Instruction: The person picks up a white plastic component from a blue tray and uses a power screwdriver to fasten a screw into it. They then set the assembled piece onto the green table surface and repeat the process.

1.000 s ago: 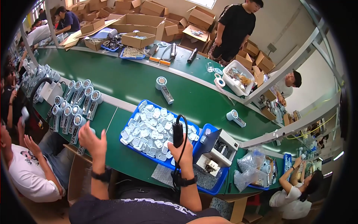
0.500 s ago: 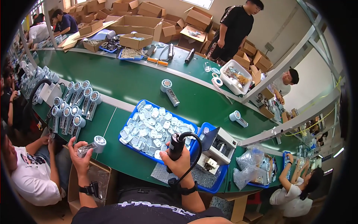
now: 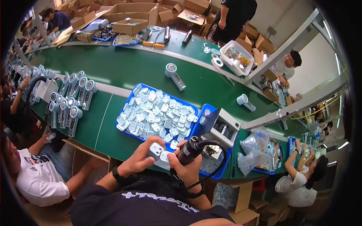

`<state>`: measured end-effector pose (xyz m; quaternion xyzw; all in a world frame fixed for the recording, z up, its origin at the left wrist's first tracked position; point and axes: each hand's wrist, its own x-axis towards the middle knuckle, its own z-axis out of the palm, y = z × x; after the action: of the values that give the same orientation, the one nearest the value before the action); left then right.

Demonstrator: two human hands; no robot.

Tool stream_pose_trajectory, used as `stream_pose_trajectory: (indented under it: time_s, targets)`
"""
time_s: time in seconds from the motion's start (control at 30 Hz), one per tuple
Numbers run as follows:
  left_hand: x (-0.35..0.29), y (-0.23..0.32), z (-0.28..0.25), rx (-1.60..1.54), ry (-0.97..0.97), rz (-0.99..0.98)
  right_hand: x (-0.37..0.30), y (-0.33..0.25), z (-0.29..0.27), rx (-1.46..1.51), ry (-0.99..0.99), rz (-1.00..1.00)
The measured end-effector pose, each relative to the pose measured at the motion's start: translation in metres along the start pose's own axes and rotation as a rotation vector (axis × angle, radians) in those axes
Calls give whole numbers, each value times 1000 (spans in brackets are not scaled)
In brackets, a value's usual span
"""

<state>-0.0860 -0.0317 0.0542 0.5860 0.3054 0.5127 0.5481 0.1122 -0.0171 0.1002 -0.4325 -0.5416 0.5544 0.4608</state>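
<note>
My left hand (image 3: pixel 136 159) is closed on a light-blue handheld fan housing (image 3: pixel 155 150), its pale end face turned up; most of the housing is hidden. Close beside it, my right hand (image 3: pixel 187 168) grips a black electric screwdriver (image 3: pixel 190 150) with a thick cable looping off its top. A small light-blue plastic cover (image 3: pixel 164 156) is pinched at the fingertips of that same hand, near the end of the housing. Just beyond both hands lies a blue tray (image 3: pixel 120 132) heaped with similar light-blue covers (image 3: pixel 156 111).
To the right, a grey box-shaped machine (image 3: pixel 222 128) stands over a blue tray with small screws. Bagged parts (image 3: pixel 253 150) lie farther right. Several fan housings (image 3: pixel 71 100) stand at left; two more (image 3: pixel 175 77) rest on the green belt. A co-worker (image 3: pixel 39 177) sits at left.
My left hand has brought the fan housing from the left to the middle, turning its end upward. The right hand has moved slightly right and down, with the screwdriver and cover still held.
</note>
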Motion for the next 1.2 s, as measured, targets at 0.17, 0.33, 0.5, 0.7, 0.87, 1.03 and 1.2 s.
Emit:
stream_pose_trajectory:
  time_s: [0.17,0.33,0.5,0.7,0.87,1.03,1.2]
  targets:
    - [30,-14,37,328,-2,96,-23,31,-10,-280,239,-80]
    - [36,-27,57,370,-52,97,-30,49,-42,-298,200,-52]
    - [27,-62,55,102,-65,-64,6,10,-55,58,529,-451]
    - [33,-51,63,74,-131,-208,53,1,-97,12,555,-662]
    - [33,-68,63,58,-115,-70,48,1,-94,92,512,-394]
    - [38,-74,64,15,-120,-46,3,-45,-78,331,159,-449]
    - [39,-79,66,41,-114,5,-3,-60,-65,306,-38,-472]
